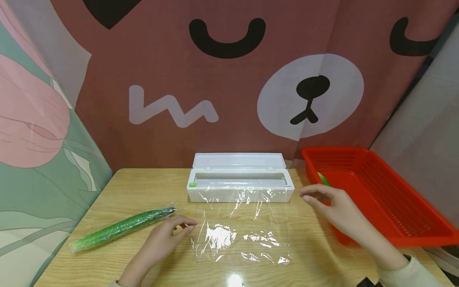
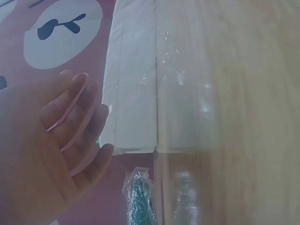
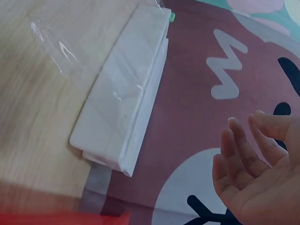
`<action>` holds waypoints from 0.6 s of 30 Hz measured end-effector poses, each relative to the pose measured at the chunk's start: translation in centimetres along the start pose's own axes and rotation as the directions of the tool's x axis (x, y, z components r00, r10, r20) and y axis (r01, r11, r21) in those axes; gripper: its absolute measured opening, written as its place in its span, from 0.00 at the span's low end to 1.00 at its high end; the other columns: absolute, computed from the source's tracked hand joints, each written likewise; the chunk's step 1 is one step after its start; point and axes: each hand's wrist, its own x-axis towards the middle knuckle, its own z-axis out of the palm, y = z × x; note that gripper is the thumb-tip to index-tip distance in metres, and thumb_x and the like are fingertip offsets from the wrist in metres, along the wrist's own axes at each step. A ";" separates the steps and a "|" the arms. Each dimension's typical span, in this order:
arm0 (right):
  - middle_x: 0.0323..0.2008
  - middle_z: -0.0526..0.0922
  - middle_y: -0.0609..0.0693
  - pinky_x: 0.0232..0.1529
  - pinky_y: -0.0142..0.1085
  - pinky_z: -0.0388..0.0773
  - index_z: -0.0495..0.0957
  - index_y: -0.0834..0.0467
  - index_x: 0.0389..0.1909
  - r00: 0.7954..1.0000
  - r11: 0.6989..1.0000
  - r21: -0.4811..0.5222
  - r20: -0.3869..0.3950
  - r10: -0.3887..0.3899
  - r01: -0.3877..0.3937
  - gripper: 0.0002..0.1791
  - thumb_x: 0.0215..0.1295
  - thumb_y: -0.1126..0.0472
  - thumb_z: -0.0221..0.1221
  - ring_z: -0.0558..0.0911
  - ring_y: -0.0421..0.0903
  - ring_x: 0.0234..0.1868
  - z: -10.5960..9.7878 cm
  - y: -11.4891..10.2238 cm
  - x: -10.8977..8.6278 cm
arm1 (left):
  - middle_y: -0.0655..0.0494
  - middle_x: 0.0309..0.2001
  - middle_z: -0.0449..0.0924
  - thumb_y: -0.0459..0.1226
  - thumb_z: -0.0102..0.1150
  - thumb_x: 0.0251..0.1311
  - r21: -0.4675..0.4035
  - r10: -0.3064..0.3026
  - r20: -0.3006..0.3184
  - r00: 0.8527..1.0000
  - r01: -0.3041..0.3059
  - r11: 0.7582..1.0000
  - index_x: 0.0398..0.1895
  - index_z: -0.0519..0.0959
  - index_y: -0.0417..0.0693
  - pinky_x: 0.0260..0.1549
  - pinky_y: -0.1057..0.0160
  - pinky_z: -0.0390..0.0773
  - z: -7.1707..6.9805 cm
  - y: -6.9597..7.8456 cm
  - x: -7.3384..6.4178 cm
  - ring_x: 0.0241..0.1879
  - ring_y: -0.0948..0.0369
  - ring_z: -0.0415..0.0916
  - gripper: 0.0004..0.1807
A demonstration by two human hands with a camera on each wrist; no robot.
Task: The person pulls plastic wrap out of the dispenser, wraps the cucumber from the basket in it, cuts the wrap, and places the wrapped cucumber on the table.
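Note:
A sheet of clear cling film (image 1: 247,235) lies on the table, drawn out over the front of a white cling film dispenser (image 1: 240,194) whose lid (image 1: 239,160) stands raised. My left hand (image 1: 163,239) hovers by the film's left edge with loosely bent fingers and nothing in them. Beside that hand lies a long green cucumber (image 1: 123,228) wrapped in film; its wrapped end (image 2: 140,197) shows in the left wrist view. To the right of the dispenser, my right hand (image 1: 338,207) is raised near the basket, its fingers relaxed and holding nothing.
A red plastic basket (image 1: 405,240) stands at the right, with a green item (image 1: 324,179) partly showing inside, mostly hidden by my right hand. Behind the wooden table (image 1: 150,179) hangs a printed cloth (image 1: 233,79). A small green slider (image 1: 193,184) sits on the dispenser's left end.

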 end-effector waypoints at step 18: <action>0.50 0.84 0.57 0.33 0.27 0.76 0.82 0.56 0.53 0.998 0.991 -0.121 -0.045 0.049 -0.054 0.18 0.70 0.51 0.62 0.78 0.52 0.43 -4.6 3.2 4.6 | 0.79 0.37 0.79 0.47 0.61 0.66 0.025 -0.012 0.000 1.000 0.012 1.000 0.42 0.85 0.67 0.43 0.57 0.78 0.0 0.0 -0.1 0.41 0.69 0.77 0.05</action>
